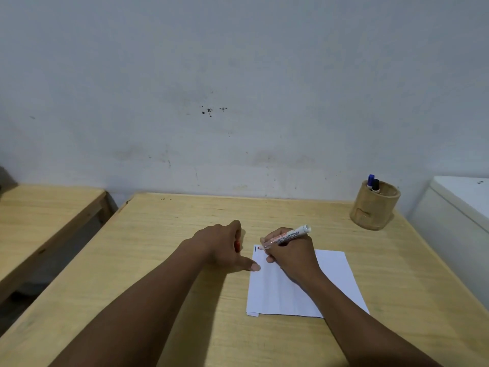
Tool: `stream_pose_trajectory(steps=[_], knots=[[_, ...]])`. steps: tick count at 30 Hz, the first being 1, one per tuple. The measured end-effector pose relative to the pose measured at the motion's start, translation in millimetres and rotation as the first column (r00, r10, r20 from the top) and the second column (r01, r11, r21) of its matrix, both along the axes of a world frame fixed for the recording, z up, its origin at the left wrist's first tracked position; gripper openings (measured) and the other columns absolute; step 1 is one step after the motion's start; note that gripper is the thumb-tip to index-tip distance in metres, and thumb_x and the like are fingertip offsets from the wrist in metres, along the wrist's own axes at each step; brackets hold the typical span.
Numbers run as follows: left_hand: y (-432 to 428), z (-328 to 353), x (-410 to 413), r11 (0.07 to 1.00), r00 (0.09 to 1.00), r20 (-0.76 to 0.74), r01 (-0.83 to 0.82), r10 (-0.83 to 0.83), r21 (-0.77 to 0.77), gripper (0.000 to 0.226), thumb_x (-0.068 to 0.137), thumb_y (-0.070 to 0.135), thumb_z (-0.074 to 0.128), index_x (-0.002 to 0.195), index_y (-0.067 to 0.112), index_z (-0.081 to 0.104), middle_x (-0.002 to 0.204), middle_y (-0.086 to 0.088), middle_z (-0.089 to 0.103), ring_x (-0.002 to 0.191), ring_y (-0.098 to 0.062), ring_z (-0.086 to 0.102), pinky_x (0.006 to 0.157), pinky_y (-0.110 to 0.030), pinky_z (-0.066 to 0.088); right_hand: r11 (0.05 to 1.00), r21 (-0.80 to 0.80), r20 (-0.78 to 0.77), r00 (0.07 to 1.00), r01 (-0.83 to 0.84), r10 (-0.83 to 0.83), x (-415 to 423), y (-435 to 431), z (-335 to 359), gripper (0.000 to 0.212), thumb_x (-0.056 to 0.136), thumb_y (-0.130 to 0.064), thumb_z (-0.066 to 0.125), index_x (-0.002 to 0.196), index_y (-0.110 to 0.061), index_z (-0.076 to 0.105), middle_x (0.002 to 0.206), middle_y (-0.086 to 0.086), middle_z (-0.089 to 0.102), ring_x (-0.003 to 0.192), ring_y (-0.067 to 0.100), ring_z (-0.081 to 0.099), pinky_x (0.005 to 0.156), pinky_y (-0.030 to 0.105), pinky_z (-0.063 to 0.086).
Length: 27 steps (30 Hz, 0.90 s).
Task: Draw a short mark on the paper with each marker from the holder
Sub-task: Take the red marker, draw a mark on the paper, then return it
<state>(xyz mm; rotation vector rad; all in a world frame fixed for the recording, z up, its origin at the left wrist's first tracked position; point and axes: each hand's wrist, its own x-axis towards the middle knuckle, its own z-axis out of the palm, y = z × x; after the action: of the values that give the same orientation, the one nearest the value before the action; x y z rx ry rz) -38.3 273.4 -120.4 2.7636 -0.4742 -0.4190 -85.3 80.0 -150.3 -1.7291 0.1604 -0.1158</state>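
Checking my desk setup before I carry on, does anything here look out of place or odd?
Nothing serious. The paper lies slightly askew on the table, with a second sheet's corner peeking out at its lower left. The holder stands upright with two markers inside.

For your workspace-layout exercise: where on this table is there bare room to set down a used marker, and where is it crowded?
Free: the table left of the left hand, the strip between paper and wooden holder, and the near edge below the paper. Crowded: the paper's top-left corner, where the right hand presses the red marker beside the left thumb.
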Motion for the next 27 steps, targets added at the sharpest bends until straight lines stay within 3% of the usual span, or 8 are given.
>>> stream_pose_trajectory(steps=[5, 7, 12, 14, 18, 20, 23, 27], knots=[[-2, 4, -1, 1.0, 0.999, -0.037, -0.02, 0.02, 0.008, 0.081, 0.043, 0.085, 0.074, 0.095, 0.031, 0.044, 0.095, 0.017, 0.069, 0.086, -0.011, 0.064, 0.079, -0.038, 0.056, 0.999, 0.017, -0.019, 0.999, -0.039, 0.039, 4, 0, -6, 0.009, 0.064, -0.011, 0.083, 0.07, -0.009, 0.076, 0.074, 0.011, 0.078, 0.057, 0.022, 0.069, 0.062, 0.04, 0.056], [-3, 5, -1, 1.0, 0.998, -0.049, -0.028, 0.028, 0.004, 0.081, 0.042, 0.085, 0.074, 0.096, 0.032, 0.044, 0.095, 0.017, 0.069, 0.087, -0.011, 0.064, 0.082, -0.04, 0.056, 0.997, 0.06, -0.041, 0.998, -0.049, 0.052, 4, -1, -7, 0.017, 0.06, -0.014, 0.087, 0.069, -0.007, 0.075, 0.075, 0.015, 0.078, 0.058, 0.024, 0.068, 0.059, 0.036, 0.055], [1, 9, 2, 0.993, 0.992, -0.102, -0.078, 0.069, -0.089, 0.075, 0.043, 0.08, 0.08, 0.095, 0.032, 0.053, 0.095, 0.016, 0.07, 0.092, -0.01, 0.065, 0.084, -0.036, 0.056, 0.977, 0.205, -0.072, 0.996, 0.062, -0.048, 6, -6, 9, 0.014, 0.087, -0.013, 0.073, 0.088, 0.001, 0.073, 0.068, 0.013, 0.07, 0.05, 0.018, 0.06, 0.044, 0.026, 0.039], [8, 12, 7, 0.985, 0.991, -0.113, -0.094, 0.078, -0.142, 0.056, 0.055, 0.069, 0.082, 0.089, 0.029, 0.063, 0.093, 0.013, 0.069, 0.092, -0.011, 0.066, 0.081, -0.032, 0.054, 0.928, 0.343, -0.116, 0.987, 0.147, -0.113, 10, -11, 20, 0.012, 0.089, -0.015, 0.071, 0.088, -0.003, 0.072, 0.064, 0.009, 0.065, 0.044, 0.013, 0.053, 0.041, 0.022, 0.033], [14, 20, 15, 0.949, 0.997, -0.045, -0.075, 0.064, -0.306, 0.011, 0.086, 0.023, 0.071, 0.08, 0.014, 0.074, 0.069, 0.011, 0.072, 0.068, -0.015, 0.067, 0.062, -0.024, 0.047, 0.855, 0.486, -0.112, 0.983, 0.181, -0.145, 17, -30, 49, 0.006, 0.089, -0.011, 0.073, 0.087, -0.009, 0.067, 0.061, 0.007, 0.06, 0.039, 0.008, 0.051, 0.035, 0.019, 0.032], [6, 29, 18, 0.858, 0.994, -0.052, -0.106, 0.092, -0.503, 0.015, 0.089, 0.015, 0.071, 0.081, 0.002, 0.073, 0.063, 0.009, 0.073, 0.06, -0.015, 0.066, 0.058, -0.022, 0.048, 0.866, 0.49, -0.084, 0.995, 0.096, -0.062, 19, -45, 68, 0.006, 0.09, -0.014, 0.071, 0.089, -0.009, 0.068, 0.066, 0.009, 0.063, 0.044, 0.01, 0.058, 0.04, 0.019, 0.037], [-20, 50, 22, 0.612, 0.984, -0.157, -0.178, 0.087, -0.771, 0.023, 0.092, 0.022, 0.073, 0.091, -0.001, 0.075, 0.072, 0.002, 0.074, 0.067, -0.017, 0.066, 0.062, -0.024, 0.048, 0.845, 0.534, -0.082, 0.996, 0.021, 0.027, 17, -70, 95, 0.009, 0.091, -0.017, 0.062, 0.087, -0.01, 0.067, 0.07, 0.01, 0.069, 0.05, 0.015, 0.064, 0.049, 0.024, 0.04], [-75, 71, 29, 0.357, 0.955, -0.295, -0.271, -0.014, -0.894, 0.032, 0.092, 0.031, 0.072, 0.105, 0.002, 0.076, 0.078, 0.0, 0.069, 0.068, -0.015, 0.062, 0.065, -0.025, 0.046, 0.807, 0.589, -0.042, 0.999, 0.042, -0.021, 13, -99, 118, 0.013, 0.093, -0.017, 0.057, 0.085, -0.01, 0.065, 0.066, 0.009, 0.069, 0.045, 0.013, 0.061, 0.042, 0.02, 0.04]])
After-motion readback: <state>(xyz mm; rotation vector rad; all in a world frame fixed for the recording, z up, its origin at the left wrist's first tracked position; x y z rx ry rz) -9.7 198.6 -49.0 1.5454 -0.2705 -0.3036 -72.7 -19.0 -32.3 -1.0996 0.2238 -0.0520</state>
